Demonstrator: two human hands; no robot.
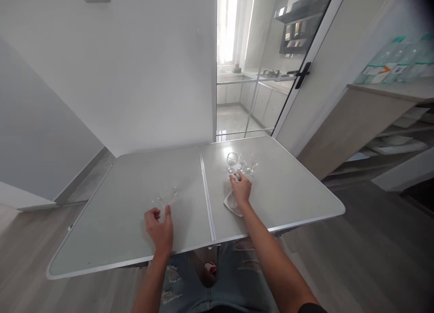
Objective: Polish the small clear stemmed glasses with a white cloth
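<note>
My left hand (160, 227) is over the left half of the table, its thumb stretched out and its fingers loosely curled apart, with nothing visible in them. Just beyond its fingertips are small clear glass pieces (174, 192), too faint to make out fully. My right hand (241, 189) is closed on a white cloth (232, 204), part of which hangs down to the tabletop. Right beyond that hand stands a round stemmed glass (232, 159), upright. Two smaller stemmed glasses (252, 165) stand to its right.
The grey folding table (135, 177) has a metal seam down its middle and a pale rim. A wall rises behind it, beside a glass door (251, 91) with a black handle. At right, a shelf unit (379, 119) carries several plastic bottles (389, 62).
</note>
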